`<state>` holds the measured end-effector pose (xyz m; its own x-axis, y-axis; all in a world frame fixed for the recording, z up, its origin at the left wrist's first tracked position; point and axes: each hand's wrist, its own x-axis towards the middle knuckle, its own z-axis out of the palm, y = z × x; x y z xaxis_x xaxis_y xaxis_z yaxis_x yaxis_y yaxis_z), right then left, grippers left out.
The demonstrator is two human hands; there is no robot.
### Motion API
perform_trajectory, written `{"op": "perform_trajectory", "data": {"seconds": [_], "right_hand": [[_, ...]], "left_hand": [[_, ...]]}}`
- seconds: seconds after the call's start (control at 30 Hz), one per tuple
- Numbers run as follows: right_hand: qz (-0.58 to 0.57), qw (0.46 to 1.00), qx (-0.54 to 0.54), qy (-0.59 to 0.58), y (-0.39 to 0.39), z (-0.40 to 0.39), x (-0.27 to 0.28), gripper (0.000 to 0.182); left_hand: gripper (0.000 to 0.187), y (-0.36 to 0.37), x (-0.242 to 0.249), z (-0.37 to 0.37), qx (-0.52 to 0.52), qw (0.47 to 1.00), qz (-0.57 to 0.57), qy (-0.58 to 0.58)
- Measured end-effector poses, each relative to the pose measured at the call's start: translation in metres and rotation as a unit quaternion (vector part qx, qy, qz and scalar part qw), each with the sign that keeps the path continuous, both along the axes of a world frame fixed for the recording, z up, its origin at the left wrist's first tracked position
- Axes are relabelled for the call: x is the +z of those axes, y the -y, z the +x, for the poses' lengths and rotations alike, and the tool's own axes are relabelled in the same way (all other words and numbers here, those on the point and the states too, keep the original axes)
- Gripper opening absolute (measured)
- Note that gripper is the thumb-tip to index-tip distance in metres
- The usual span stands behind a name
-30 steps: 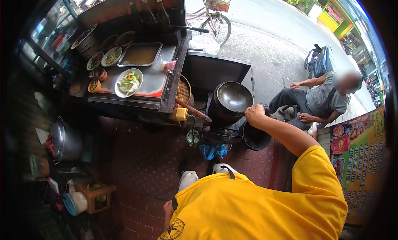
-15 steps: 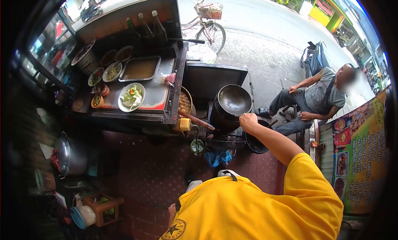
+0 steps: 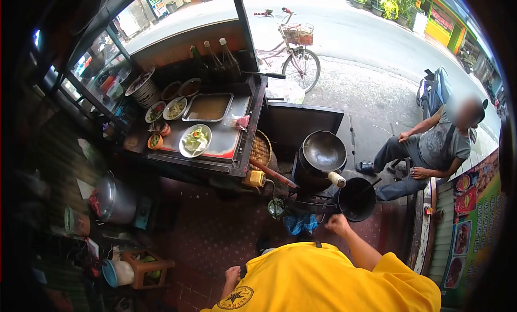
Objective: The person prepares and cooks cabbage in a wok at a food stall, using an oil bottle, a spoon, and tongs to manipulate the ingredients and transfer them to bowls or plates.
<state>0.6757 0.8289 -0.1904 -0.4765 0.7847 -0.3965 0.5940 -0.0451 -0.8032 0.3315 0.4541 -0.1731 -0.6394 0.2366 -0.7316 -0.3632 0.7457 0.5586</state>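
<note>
My right hand (image 3: 338, 224) is loosely closed below the dark pan (image 3: 357, 199), apart from it; what it holds, if anything, cannot be made out. A metal wok (image 3: 324, 150) with a wrapped handle (image 3: 337, 179) sits on the stove, its handle free of my hand. My left hand (image 3: 232, 274) is curled beside my yellow shirt, with nothing clearly visible in it. A blue cloth (image 3: 300, 224) hangs under the stove. On the cart counter stand a white plate of vegetables (image 3: 195, 140) and a metal tray of liquid (image 3: 208, 107).
A seated person (image 3: 439, 145) is at the right, legs reaching toward the pan. A wooden handle (image 3: 272, 173) juts from the cart. A large pot (image 3: 116, 200) and an orange stool (image 3: 145, 270) stand at the left. A bicycle (image 3: 299, 59) stands by the road.
My right hand has let go of the wok handle and drawn back toward my body. My left hand shows more fully. The camera view has shifted, so the scene sits lower and further right.
</note>
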Motion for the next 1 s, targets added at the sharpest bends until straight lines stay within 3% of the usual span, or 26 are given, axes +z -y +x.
{"op": "perform_trajectory", "data": {"seconds": [0.03,0.07,0.1,0.13,0.17,0.23,0.3,0.33,0.37,0.4,0.43,0.5,0.57,0.63,0.77,0.83,0.97,1.0], "right_hand": [[-0.042,0.994,-0.005,0.096,0.023,0.037,-0.025,0.017],[-0.058,0.989,0.009,0.135,0.049,0.09,-0.091,0.017],[-0.192,0.95,-0.069,0.238,0.078,0.115,-0.081,0.023],[-0.312,0.875,-0.14,0.341,0.108,0.142,-0.072,0.038],[-0.359,0.841,-0.158,0.373,0.123,0.165,-0.073,0.04],[-0.377,0.845,-0.077,0.372,0.142,0.202,-0.074,0.043],[-0.334,0.873,0.079,0.346,0.146,0.22,-0.085,0.047],[-0.318,0.885,0.105,0.324,0.145,0.221,-0.091,0.049],[-0.328,0.9,0.05,0.284,0.142,0.215,-0.092,0.05],[-0.348,0.902,-0.113,0.231,0.134,0.201,-0.098,0.025],[-0.356,0.877,-0.275,0.17,0.122,0.179,-0.092,0.019],[-0.294,0.917,-0.179,0.203,0.088,0.134,-0.061,0.017],[-0.151,0.959,0.026,0.237,0.053,0.094,-0.062,0.019],[-0.133,0.962,0.131,0.199,0.015,0.032,-0.016,0.027],[-0.103,0.961,0.256,-0.009,-0.038,-0.082,0.078,0.035],[-0.091,0.957,0.261,-0.086,-0.061,-0.133,0.125,0.032],[-0.09,0.954,0.166,-0.234,-0.124,-0.239,0.194,0.031],[-0.032,0.956,0.155,-0.248,-0.14,-0.267,0.217,0.035]], "left_hand": [[0.023,-0.002,-0.001,0.003,-0.022,1.0,0.003,-0.004],[0.023,-0.001,-0.008,0.006,-0.027,1.0,-0.001,-0.005],[0.025,0.004,-0.022,0.007,-0.095,0.995,-0.005,-0.036],[0.026,0.007,-0.031,0.006,-0.163,0.984,-0.009,-0.067],[0.026,0.007,-0.035,0.005,-0.168,0.983,-0.014,-0.067],[0.026,0.004,-0.036,0.007,-0.166,0.985,0.006,-0.054],[0.026,-0.005,-0.031,0.011,-0.15,0.988,-0.011,-0.043],[0.026,-0.01,-0.027,0.012,-0.138,0.99,-0.023,-0.032],[0.026,-0.014,-0.026,0.013,-0.13,0.991,-0.026,-0.032],[0.026,-0.02,-0.025,0.013,-0.124,0.991,-0.044,-0.027],[0.025,-0.027,-0.024,0.013,-0.119,0.991,-0.061,-0.021],[0.025,-0.04,-0.014,0.014,-0.118,0.991,-0.043,-0.035],[0.023,-0.055,-0.009,0.013,-0.102,0.993,-0.059,-0.031],[0.023,-0.067,-0.007,0.01,-0.109,0.992,-0.051,-0.036],[0.022,-0.081,-0.018,-0.001,-0.122,0.992,-0.025,-0.025],[0.023,-0.082,-0.035,-0.012,-0.139,0.99,-0.015,-0.032],[0.025,-0.065,-0.095,-0.052,-0.169,0.985,0.046,0.0],[0.026,-0.069,-0.091,-0.061,-0.161,0.987,0.006,0.02]]}}
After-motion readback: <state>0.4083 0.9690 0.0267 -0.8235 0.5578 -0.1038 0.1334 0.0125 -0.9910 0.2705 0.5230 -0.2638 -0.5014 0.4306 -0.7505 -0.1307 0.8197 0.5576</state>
